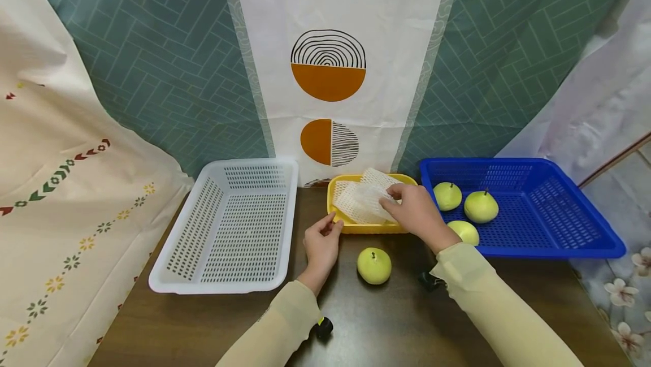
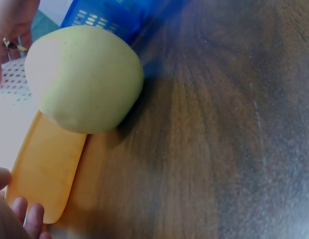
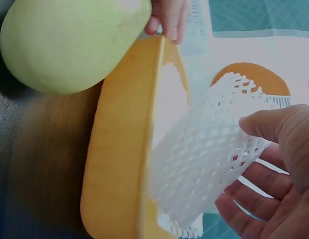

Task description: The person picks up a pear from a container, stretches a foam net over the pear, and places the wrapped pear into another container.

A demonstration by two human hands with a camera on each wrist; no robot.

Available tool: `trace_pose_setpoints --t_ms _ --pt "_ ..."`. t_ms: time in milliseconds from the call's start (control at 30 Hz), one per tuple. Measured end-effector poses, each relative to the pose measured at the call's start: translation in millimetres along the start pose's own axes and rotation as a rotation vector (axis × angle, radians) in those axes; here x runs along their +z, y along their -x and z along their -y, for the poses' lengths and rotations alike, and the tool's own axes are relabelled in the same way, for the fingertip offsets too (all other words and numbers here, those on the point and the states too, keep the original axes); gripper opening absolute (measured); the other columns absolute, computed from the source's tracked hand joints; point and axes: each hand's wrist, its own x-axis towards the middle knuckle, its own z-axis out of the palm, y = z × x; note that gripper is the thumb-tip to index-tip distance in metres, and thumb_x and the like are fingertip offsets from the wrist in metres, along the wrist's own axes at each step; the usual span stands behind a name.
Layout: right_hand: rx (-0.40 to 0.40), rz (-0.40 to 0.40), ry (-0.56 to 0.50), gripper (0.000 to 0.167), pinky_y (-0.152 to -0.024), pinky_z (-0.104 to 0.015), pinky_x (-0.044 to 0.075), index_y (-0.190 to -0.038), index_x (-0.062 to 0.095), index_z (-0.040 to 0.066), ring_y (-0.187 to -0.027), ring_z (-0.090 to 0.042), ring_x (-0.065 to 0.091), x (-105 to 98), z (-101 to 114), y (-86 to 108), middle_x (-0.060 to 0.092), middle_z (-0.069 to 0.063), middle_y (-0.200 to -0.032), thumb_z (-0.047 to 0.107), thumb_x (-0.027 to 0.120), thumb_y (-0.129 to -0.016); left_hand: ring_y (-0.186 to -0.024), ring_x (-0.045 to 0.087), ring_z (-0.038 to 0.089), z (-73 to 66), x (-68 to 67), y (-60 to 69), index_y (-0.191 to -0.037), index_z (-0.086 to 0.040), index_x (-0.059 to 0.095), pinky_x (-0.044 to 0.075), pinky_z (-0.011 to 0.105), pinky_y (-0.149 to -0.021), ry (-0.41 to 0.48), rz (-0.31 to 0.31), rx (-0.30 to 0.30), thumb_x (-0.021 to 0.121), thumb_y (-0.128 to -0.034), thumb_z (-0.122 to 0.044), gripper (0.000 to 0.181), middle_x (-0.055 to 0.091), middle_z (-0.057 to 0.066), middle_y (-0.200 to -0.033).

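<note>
My right hand (image 1: 418, 212) pinches a white foam fruit net (image 3: 204, 149) between thumb and fingers, over a small yellow basket (image 1: 373, 229). More white foam netting (image 1: 351, 200) lies in that basket. At the basket's front left corner, my left hand (image 1: 321, 247) holds the rim with its fingertips; its fingers (image 2: 34, 219) show against the orange-looking wall in the left wrist view. A yellow-green pear (image 1: 374, 266) stands on the table just in front of the basket, between the two forearms, touched by neither hand.
A white perforated basket (image 1: 218, 286) stands on the left. On the right, a blue basket (image 1: 549, 251) holds several pears (image 1: 480, 207), one partly behind my right wrist. A patterned curtain (image 1: 330, 146) hangs behind the brown table (image 1: 376, 333).
</note>
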Motion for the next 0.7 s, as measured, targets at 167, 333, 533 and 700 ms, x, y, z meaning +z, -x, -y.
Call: trace_pose_setpoints --t_ms 167,333,533,700 --pt "-0.016 -0.049 -0.063 0.029 -0.081 -0.042 0.052 -0.103 0.068 0.014 -0.095 -0.022 0.063 -8.1 4.7 2.1 0.069 -0.005 -0.103 0.038 0.063 -0.088 -0.073 0.057 0.008 -3.4 -0.7 0.8 -0.108 -0.019 0.072 0.049 0.021 -0.065 -0.002 0.012 -0.012 0.075 -0.0791 -0.025 0.029 0.065 -0.002 -0.079" --pt "-0.034 -0.099 -0.160 0.025 -0.076 -0.038 0.054 -0.099 0.068 0.017 -0.088 -0.018 0.064 -14.6 9.8 2.2 0.070 0.000 -0.095 0.039 0.063 -0.087 -0.071 0.056 0.008 -10.5 -1.2 4.4 -0.110 -0.017 0.071 0.047 0.020 -0.064 0.010 -0.006 0.009 0.076 -0.0776 -0.024 0.033 0.063 -0.003 -0.077" --pt "-0.044 -0.165 -0.246 0.030 -0.076 -0.037 0.055 -0.101 0.068 0.018 -0.085 -0.015 0.065 -21.3 17.6 4.6 0.069 0.001 -0.092 0.044 0.063 -0.086 -0.068 0.052 0.009 -34.8 -3.7 13.4 -0.107 -0.018 0.072 0.043 0.019 -0.058 0.057 0.052 0.093 0.073 -0.0801 -0.027 0.028 0.062 -0.001 -0.076" --pt "-0.064 -0.216 -0.294 0.032 -0.076 -0.036 0.056 -0.099 0.067 0.019 -0.084 -0.013 0.064 -24.1 26.8 8.2 0.068 0.002 -0.091 0.047 0.063 -0.085 -0.070 0.054 0.009 -57.4 -4.6 17.7 -0.104 -0.021 0.072 0.045 0.018 -0.059 0.167 0.147 0.112 0.070 -0.0837 -0.028 0.021 0.065 0.002 -0.082"
